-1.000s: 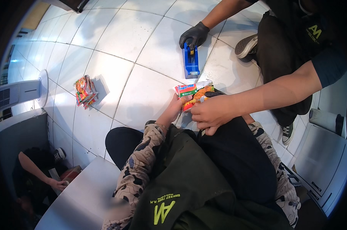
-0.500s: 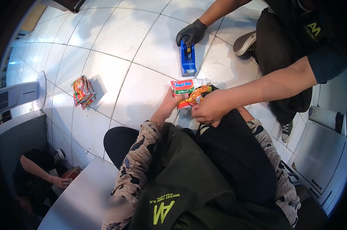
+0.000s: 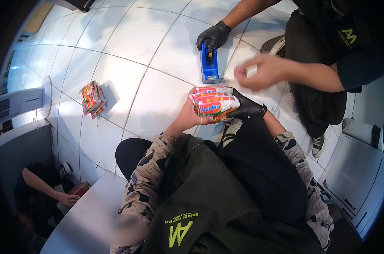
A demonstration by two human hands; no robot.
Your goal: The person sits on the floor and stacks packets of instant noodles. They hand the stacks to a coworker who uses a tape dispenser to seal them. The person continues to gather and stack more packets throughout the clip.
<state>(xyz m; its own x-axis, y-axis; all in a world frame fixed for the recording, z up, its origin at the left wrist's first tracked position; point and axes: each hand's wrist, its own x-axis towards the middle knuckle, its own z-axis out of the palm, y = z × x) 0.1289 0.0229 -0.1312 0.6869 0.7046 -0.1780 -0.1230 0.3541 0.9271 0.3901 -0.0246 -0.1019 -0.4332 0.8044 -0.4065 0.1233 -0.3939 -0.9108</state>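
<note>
Several instant noodle packets (image 3: 215,101), red, white and orange, are gripped together as a bundle above the floor, their edges facing up. My bare left hand (image 3: 186,115) is closed round the left end of the bundle. At its right end, my right hand (image 3: 248,107), in a black glove, grips it as well. Just beyond the bundle stands a blue tape dispenser (image 3: 209,70), held at its far end by a co-worker's black-gloved hand (image 3: 214,36). The co-worker's other hand (image 3: 262,73), bare and motion-blurred, hovers to the right of the dispenser, apart from the packets.
A small pile of noodle packets (image 3: 92,100) lies on the white tiled floor (image 3: 128,38) at the left. A white fan-like appliance (image 3: 24,101) stands farther left. Another person's hand (image 3: 68,199) shows at lower left. A white cabinet (image 3: 357,173) is at right.
The co-worker's bare hand has left the packets and moved up and right. The bundle has turned so its edges face up, and my gloved right hand now shows on it.
</note>
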